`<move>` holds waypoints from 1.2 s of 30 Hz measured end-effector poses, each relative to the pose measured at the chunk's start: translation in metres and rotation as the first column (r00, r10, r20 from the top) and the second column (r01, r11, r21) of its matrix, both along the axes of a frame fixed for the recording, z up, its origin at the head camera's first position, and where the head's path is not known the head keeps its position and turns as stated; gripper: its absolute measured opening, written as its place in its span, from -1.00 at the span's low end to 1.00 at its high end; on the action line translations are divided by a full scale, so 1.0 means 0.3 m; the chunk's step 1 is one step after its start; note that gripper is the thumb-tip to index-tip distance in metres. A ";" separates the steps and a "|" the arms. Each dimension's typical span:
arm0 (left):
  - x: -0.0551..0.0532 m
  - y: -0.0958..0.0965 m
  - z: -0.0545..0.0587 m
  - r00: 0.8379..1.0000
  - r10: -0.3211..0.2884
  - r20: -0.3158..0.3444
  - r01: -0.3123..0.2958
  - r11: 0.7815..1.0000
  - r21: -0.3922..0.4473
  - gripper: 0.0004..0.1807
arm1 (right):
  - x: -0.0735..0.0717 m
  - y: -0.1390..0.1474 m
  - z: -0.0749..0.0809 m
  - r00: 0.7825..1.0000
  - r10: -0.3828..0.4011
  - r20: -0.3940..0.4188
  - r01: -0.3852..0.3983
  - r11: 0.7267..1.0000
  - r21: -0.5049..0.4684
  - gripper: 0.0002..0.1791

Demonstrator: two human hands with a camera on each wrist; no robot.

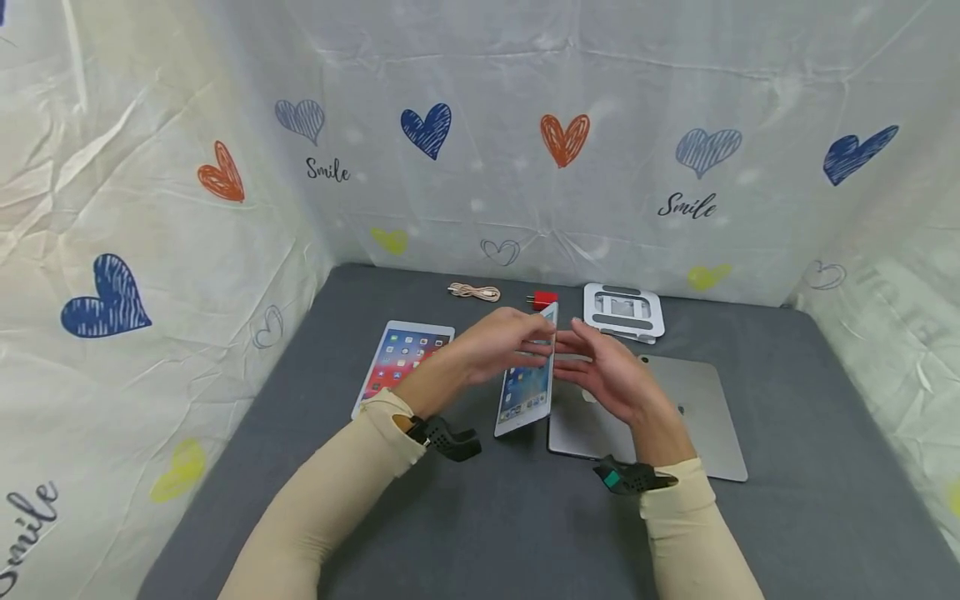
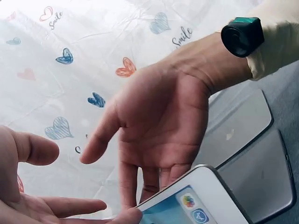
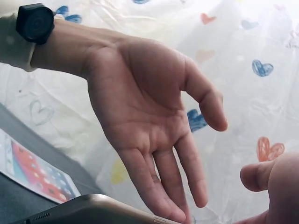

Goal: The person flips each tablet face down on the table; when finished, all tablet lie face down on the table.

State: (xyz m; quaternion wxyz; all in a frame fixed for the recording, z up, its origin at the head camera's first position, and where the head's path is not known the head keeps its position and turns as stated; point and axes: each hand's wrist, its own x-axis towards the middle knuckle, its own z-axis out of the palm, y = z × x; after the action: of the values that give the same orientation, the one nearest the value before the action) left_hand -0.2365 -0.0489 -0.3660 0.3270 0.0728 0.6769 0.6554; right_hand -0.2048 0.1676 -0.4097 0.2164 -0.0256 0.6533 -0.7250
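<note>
A dark gray tabletop (image 1: 810,467) carries, at the left, a white-framed tablet (image 1: 405,358) with its screen lit. Toward the far edge lie a bundled cable (image 1: 474,292), a red plug (image 1: 543,300) and a white stand (image 1: 623,310). At the right rest two flat gray devices (image 1: 708,417), close together.

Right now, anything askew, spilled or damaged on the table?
No spill or damage visible. Only the white tablet stands out: tipped up steeply between the left hand and right hand, while the other tablet lies flat. Probably just being handled.

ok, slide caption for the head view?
Left hand and right hand flank a tilted white tablet; another tablet lies flat at left.
</note>
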 end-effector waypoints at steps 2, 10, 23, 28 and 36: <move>0.003 -0.018 0.006 1.000 0.021 -0.007 -0.021 1.000 0.006 -0.46 | -0.011 -0.023 0.012 1.000 0.011 -0.012 -0.011 1.000 0.011 -0.16; 0.003 -0.121 0.031 0.997 0.070 -0.015 -0.070 0.997 0.034 -0.46 | -0.052 -0.122 0.037 0.996 0.058 -0.063 -0.057 0.998 0.025 -0.24; -0.011 -0.273 0.039 0.991 0.133 -0.022 -0.133 0.991 -0.019 -0.48 | -0.073 -0.258 0.046 0.995 0.084 -0.061 -0.083 0.996 0.018 -0.29; -0.020 -0.311 0.032 0.988 0.152 -0.001 -0.152 0.988 -0.031 -0.45 | -0.074 -0.268 0.033 0.993 0.107 -0.058 -0.106 0.994 0.019 -0.31; -0.035 -0.360 0.016 0.981 0.194 0.000 -0.193 0.973 -0.125 -0.40 | -0.065 -0.237 -0.034 0.994 0.103 -0.039 -0.100 0.993 0.062 -0.30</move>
State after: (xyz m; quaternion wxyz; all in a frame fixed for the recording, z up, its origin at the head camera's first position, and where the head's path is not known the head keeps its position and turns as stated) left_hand -0.2470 -0.1569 -0.3614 0.2698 -0.0181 0.7184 0.6409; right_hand -0.2245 0.0966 -0.4199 0.2398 -0.0677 0.6771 -0.6925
